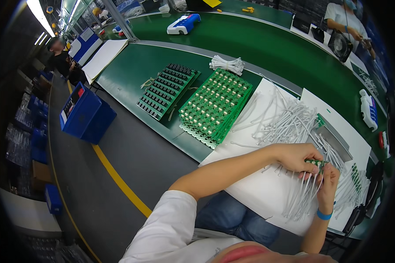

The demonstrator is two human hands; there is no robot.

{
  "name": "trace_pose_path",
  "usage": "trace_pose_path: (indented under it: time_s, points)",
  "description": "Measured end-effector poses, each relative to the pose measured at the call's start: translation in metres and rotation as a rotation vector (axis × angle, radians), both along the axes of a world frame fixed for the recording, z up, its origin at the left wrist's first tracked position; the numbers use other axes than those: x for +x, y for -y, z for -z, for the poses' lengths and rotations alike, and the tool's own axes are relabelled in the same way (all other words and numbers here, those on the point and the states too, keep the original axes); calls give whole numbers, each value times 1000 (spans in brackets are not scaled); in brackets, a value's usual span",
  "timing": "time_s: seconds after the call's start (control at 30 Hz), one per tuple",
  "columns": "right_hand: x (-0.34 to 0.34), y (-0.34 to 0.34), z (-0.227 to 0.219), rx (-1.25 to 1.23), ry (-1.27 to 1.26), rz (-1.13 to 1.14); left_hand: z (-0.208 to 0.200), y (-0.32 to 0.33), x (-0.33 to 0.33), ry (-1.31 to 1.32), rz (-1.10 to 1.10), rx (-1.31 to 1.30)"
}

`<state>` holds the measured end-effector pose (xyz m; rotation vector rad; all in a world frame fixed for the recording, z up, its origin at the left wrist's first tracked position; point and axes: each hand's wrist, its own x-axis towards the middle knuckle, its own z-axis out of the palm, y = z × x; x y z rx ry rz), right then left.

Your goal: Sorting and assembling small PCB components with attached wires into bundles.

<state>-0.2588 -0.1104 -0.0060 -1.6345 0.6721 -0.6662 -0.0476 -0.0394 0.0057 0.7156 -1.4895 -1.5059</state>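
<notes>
The stack of green boards has layers out of line, so a bump from the near forearm could slide some off. Right of the stack, the white cable heap lies tangled; a tug on 1 strand could drag others. Farther right, the left hand clamps thumb and fingers on the small green board; pulling its hanging white cables could strain their joints. Rightmost of these, the right hand bends its fingers at the board's edge, their exact grip unclear.

no readable text, no legible signs
</notes>
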Motion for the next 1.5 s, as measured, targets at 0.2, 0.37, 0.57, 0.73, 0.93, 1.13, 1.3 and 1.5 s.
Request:
trace_pose_path:
  time_s: [0.2, 0.37, 0.57, 0.73, 0.93, 1.13, 1.3, 1.5]
  points:
    - [-6, 5, 2, -140, -45, 56, -8, -3, 9, -11, 15, 75]
    - [-1, 0, 0, -340, -134, 155, -10, -4, 19, 19, 70, 129]
    - [8, -7, 3, -873, -363, 193, -8, -6, 22, 40, 94, 119]
    - [13, -12, -16, -924, -378, 291, -11, -3, 27, -9, 15, 129]
    - [21, -15, -27, -657, -268, 38, 2, 1, 15, -60, -58, 110]
    - [29, 0, -8, -360, -36, -7, 0, 5, 13, 80, -93, 86]
    - [21, -2, -14, -183, -35, -102, -6, -1, 10, 94, -48, 63]
    - [22, -16, -12, 174, 39, -34, -3, -8, 9, 48, -85, 56]
